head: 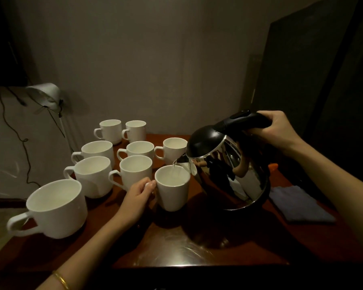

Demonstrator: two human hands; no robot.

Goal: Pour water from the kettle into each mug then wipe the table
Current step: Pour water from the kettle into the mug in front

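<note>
A shiny steel kettle [235,164] with a black lid is tilted to the left above the dark wooden table [197,243]. My right hand [278,130] grips its black handle. A thin stream of water runs from the spout into a white mug [173,190] in the middle of the table. My left hand [137,197] holds that mug by its handle side; the handle itself is hidden under my fingers. Several more white mugs stand to the left and behind, among them a big one [55,208] at the near left.
A folded blue-grey cloth [300,204] lies on the table at the right, with a small orange object [272,166] behind the kettle. A desk lamp [44,94] and dangling cables stand off the table at the left. The table's front edge is close to me.
</note>
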